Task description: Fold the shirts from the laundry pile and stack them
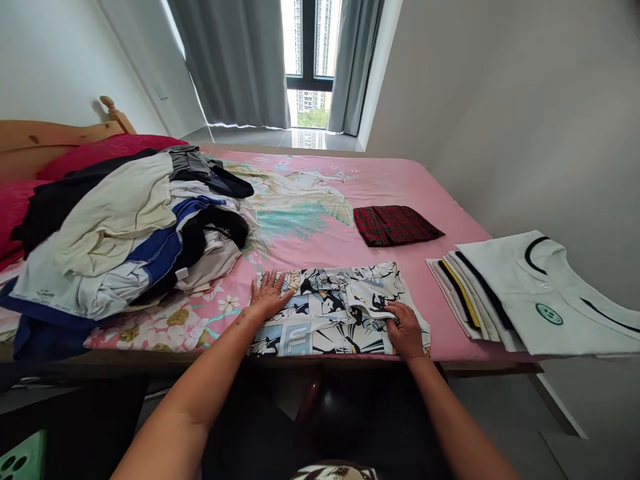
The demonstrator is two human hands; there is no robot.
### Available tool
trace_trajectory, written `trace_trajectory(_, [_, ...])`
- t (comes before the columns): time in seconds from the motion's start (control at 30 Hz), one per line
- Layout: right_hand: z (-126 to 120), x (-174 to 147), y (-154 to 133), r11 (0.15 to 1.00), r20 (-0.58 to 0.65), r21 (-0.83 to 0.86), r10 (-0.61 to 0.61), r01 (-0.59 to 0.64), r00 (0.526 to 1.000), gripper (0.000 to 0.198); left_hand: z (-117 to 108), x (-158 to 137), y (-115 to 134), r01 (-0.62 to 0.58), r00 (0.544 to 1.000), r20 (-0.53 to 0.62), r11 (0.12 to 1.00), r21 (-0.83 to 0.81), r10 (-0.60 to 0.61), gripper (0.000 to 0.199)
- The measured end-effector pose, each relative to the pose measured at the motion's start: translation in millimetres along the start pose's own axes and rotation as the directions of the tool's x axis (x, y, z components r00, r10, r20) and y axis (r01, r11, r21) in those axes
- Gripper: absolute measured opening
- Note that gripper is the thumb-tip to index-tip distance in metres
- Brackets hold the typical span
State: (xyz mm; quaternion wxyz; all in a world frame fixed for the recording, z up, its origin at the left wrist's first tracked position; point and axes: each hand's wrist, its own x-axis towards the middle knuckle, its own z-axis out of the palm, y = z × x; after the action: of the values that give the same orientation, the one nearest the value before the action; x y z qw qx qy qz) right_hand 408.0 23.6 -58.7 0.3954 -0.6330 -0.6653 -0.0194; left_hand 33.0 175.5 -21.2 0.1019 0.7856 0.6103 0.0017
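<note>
A folded garment with a comic-strip print (325,313) in white, black and pale blue lies at the bed's near edge. My left hand (270,295) rests flat on its upper left corner, fingers spread. On its right side, my right hand (405,330) has curled fingers closed on a raised fold of the cloth. The fabric is bunched just left of those fingers, and the fingertips are partly hidden in it. The kind of garment is not clear from its folded shape.
A heap of loose clothes (120,233) covers the bed's left side. A folded red plaid cloth (395,225) lies beyond the garment. At right, a stack of folded clothes (463,300) sits beside a white top with a green badge (520,293), which overhangs the bed edge.
</note>
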Motion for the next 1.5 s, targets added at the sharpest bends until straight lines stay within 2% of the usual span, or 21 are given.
trace_trajectory(0.1, [-0.5, 0.0, -0.5, 1.000, -0.046, 0.024, 0.016, -0.015, 0.999, 0.026, -5.2, 0.4, 3.2, 0.017, 1.000, 0.002, 1.000, 0.002, -0.017, 0.075])
trace_trajectory(0.2, [-1.4, 0.2, -1.1, 0.998, -0.069, 0.052, 0.025, -0.022, 0.997, 0.027, -10.4, -6.6, 22.5, -0.002, 0.995, -0.097, 1.000, -0.011, 0.001, 0.064])
trace_trajectory(0.27, [-2.3, 1.1, -1.7, 0.997, -0.071, 0.078, 0.033, -0.028, 0.997, 0.027, -11.7, -15.8, 45.6, -0.134, 0.975, -0.182, 0.991, -0.030, 0.126, 0.059])
trace_trajectory(0.37, [-3.4, 4.9, -1.9, 0.992, -0.079, 0.113, 0.069, -0.059, 0.995, 0.025, -8.9, -30.6, 90.4, -0.383, 0.895, -0.264, 0.923, -0.038, 0.361, 0.062])
trace_trajectory(0.43, [-3.9, 10.4, -1.8, 0.987, -0.087, 0.131, 0.106, -0.094, 0.991, 0.023, -4.3, -35.9, 121.0, -0.458, 0.856, -0.291, 0.888, -0.040, 0.429, 0.068])
trace_trajectory(0.5, [-4.9, 18.5, -1.8, 0.981, -0.089, 0.145, 0.141, -0.127, 0.986, 0.021, 1.4, -34.7, 146.3, -0.459, 0.854, -0.299, 0.887, -0.050, 0.425, 0.072])
trace_trajectory(0.6, [-9.4, 32.7, -3.1, 0.974, -0.096, 0.162, 0.178, -0.161, 0.979, 0.020, 8.6, -24.2, 168.2, -0.385, 0.891, -0.288, 0.921, -0.064, 0.352, 0.068])
trace_trajectory(0.7, [-16.8, 41.1, -4.3, 0.969, -0.106, 0.176, 0.194, -0.173, 0.975, 0.021, 12.0, -14.1, 171.8, -0.352, 0.900, -0.292, 0.935, -0.046, 0.324, 0.061])
trace_trajectory(0.77, [-21.1, 40.4, -4.1, 0.972, -0.082, 0.175, 0.174, -0.158, 0.981, 0.022, 12.3, -11.4, 169.5, -0.392, 0.875, -0.317, 0.920, -0.016, 0.367, 0.058])
trace_trajectory(0.87, [-23.8, 34.2, -2.9, 0.978, -0.008, 0.153, 0.147, -0.144, 0.989, 0.026, 11.6, -11.7, 167.5, -0.504, 0.804, -0.347, 0.863, 0.036, 0.483, 0.055])
trace_trajectory(0.93, [-23.7, 32.6, -2.7, 0.975, 0.014, 0.140, 0.172, -0.172, 0.985, 0.027, 10.9, -12.2, 169.5, -0.554, 0.769, -0.353, 0.831, 0.050, 0.533, 0.054])
trace_trajectory(1.0, [-24.3, 36.2, -3.5, 0.969, 0.012, 0.130, 0.211, -0.211, 0.977, 0.024, 9.8, -11.4, 173.4, -0.577, 0.755, -0.350, 0.816, 0.044, 0.554, 0.049])
trace_trajectory(1.13, [-33.5, 51.1, -7.3, 0.968, 0.037, 0.080, 0.235, -0.237, 0.971, 0.019, 1.6, -8.1, 177.1, -0.593, 0.745, -0.368, 0.805, 0.017, 0.556, 0.023])
trace_trajectory(1.2, [-42.1, 54.3, -9.3, 0.977, 0.046, 0.053, 0.203, -0.205, 0.978, 0.019, -5.7, -8.0, 173.5, -0.597, 0.731, -0.407, 0.802, 0.005, 0.547, 0.023])
trace_trajectory(1.27, [-50.8, 50.8, -11.2, 0.990, 0.046, 0.033, 0.138, -0.140, 0.989, 0.022, -13.1, -10.4, 166.0, -0.625, 0.698, -0.437, 0.780, 0.012, 0.566, 0.024])
trace_trajectory(1.33, [-57.7, 41.4, -12.4, 0.998, 0.090, 0.011, 0.053, -0.054, 0.995, 0.025, -18.6, -14.7, 156.8, -0.665, 0.669, -0.420, 0.746, 0.031, 0.613, 0.018])
trace_trajectory(1.43, [-62.8, 24.7, -12.5, 0.999, 0.210, -0.003, -0.035, 0.036, 0.977, 0.029, -22.4, -20.4, 148.3, -0.688, 0.667, -0.363, 0.725, 0.036, 0.650, 0.015])
trace_trajectory(1.5, [-63.4, 19.5, -11.5, 1.000, 0.218, 0.003, -0.002, 0.002, 0.976, 0.029, -22.7, -20.3, 151.6, -0.690, 0.670, -0.360, 0.723, 0.019, 0.649, 0.018])
